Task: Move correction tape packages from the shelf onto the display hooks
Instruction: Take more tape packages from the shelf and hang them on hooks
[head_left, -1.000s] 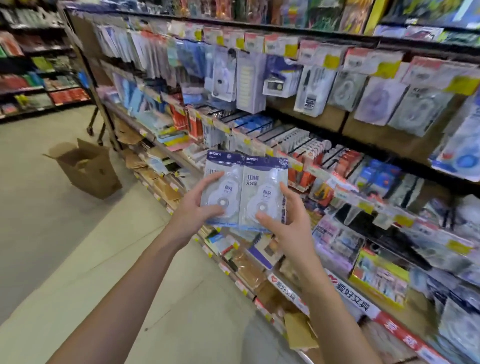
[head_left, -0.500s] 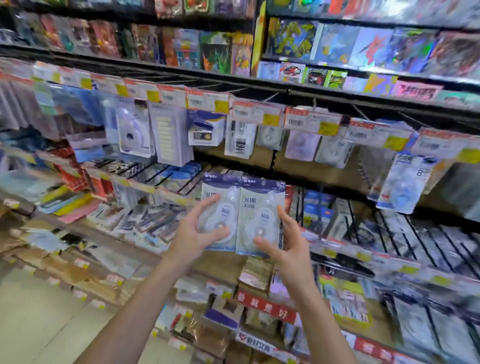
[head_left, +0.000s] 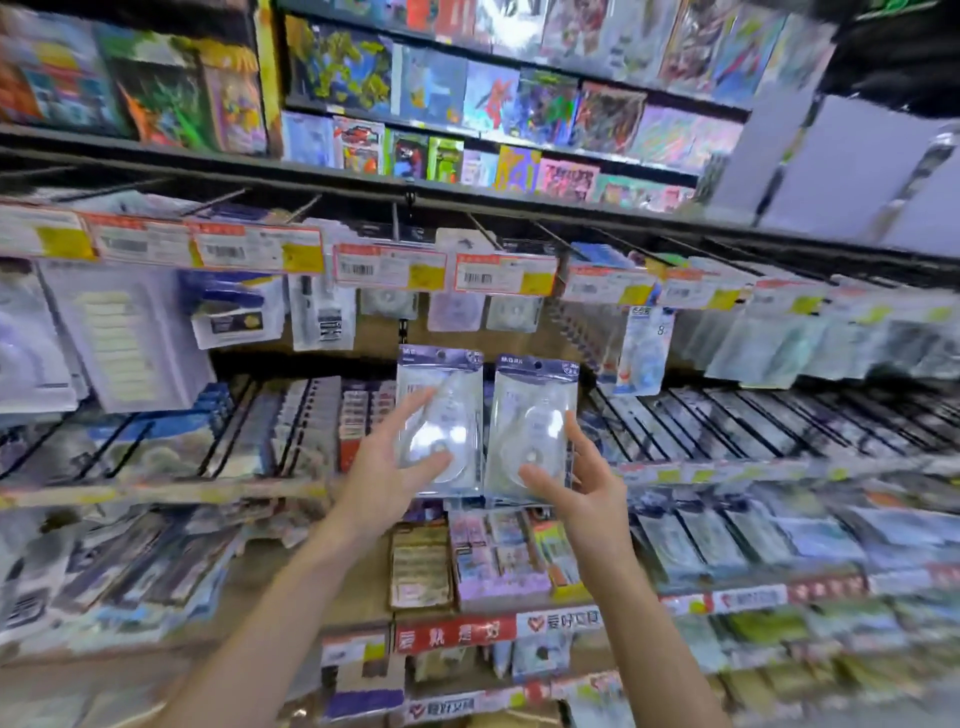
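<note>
I hold two correction tape packages upright, side by side, in front of the shelving. My left hand (head_left: 387, 467) grips the left package (head_left: 441, 384), thumb across its clear blister. My right hand (head_left: 582, 483) grips the right package (head_left: 535, 400) from below, thumb on the front. Both have dark blue header cards with a hang hole at the top. The display hooks (head_left: 488, 236) jut from a rail above, carrying price tags (head_left: 501, 273) and a few similar tape packages (head_left: 511, 314) hanging behind them.
Other blister packs hang on hooks to the left (head_left: 124, 338) and right (head_left: 644, 348). Wire-divided trays of stationery (head_left: 779, 421) fill the shelf behind the hands. Colourful card packs (head_left: 467, 98) line the upper shelves. Lower shelves hold more packaged goods.
The view swung up and right to face the hook rail. Both hands have lifted the two packages higher and slightly apart, closer beneath the hooks.
</note>
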